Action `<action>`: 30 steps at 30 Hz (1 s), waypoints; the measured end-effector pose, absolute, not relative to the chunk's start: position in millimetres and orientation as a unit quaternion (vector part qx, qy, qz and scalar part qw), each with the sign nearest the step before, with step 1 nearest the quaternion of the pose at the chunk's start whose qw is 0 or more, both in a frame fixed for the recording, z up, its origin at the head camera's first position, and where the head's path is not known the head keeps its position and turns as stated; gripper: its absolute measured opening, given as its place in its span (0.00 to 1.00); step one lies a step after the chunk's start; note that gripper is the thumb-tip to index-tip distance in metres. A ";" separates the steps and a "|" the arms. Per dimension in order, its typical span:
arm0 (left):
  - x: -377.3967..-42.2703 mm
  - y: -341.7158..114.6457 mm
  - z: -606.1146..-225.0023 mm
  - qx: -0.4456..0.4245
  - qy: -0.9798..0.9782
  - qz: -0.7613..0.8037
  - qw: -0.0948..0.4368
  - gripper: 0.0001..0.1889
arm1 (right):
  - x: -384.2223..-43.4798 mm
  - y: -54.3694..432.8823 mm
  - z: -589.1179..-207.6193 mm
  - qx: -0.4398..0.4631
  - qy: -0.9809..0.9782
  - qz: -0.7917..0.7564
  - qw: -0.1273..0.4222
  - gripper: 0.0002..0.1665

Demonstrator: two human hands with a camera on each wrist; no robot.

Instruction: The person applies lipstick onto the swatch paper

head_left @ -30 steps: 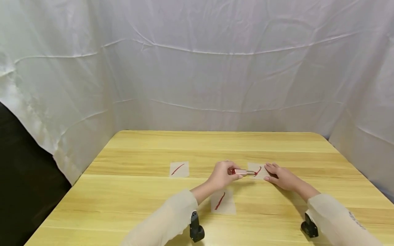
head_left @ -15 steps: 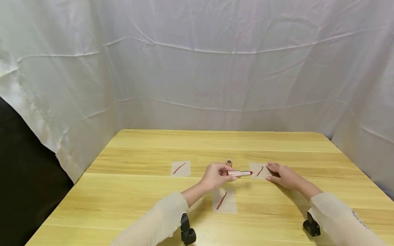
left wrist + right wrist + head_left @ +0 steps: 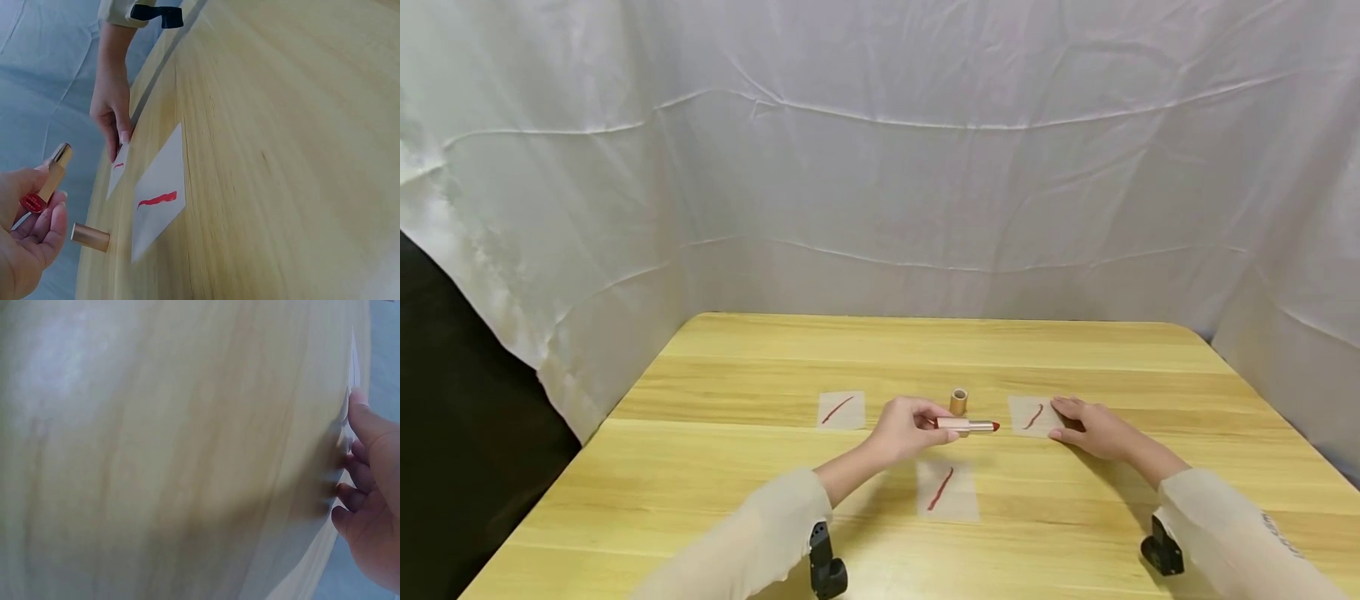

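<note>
My left hand [image 3: 901,432] pinches a lipstick [image 3: 958,425] by its base, above the table. The red tip points right, and the tube lies level in the head view. In the left wrist view the red base end of the lipstick [image 3: 47,184] faces the camera. Just behind it the gold cap [image 3: 958,400] stands upright, hollow end up. My right hand [image 3: 1097,429] rests with fingertips on the right edge of a small paper square [image 3: 1025,417] that bears a red stroke. In the right wrist view, the right hand's fingers [image 3: 356,472] are extended along the table.
A second paper square [image 3: 841,410] with a red stroke lies at the left. A third paper square [image 3: 958,500], also marked red, lies nearer the front. The wooden table [image 3: 737,500] is backed by a pale hanging cloth [image 3: 925,192].
My left hand has drawn the lipstick left, off the right paper square, bringing the cap into view. The stroke there is now uncovered. My right hand stays at that paper's edge.
</note>
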State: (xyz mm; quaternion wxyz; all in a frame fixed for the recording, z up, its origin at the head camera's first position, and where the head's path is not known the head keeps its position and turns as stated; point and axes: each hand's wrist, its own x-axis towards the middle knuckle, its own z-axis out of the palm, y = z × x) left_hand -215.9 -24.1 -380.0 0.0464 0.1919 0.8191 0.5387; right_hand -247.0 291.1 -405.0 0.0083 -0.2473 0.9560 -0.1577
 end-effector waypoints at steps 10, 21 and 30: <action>-208.6 -31.7 -379.8 0.155 0.792 0.586 0.073 0.12 | -245.6 296.3 -406.7 -0.239 0.957 -0.163 0.001 0.36; -200.0 -37.9 -379.8 0.114 0.760 0.633 0.087 0.14 | -241.2 289.0 -395.6 -0.190 0.949 -0.248 -0.050 0.28; -198.3 -49.4 -384.2 0.103 0.764 0.631 0.088 0.13 | -224.8 268.6 -388.1 -0.186 0.922 -0.318 -0.117 0.22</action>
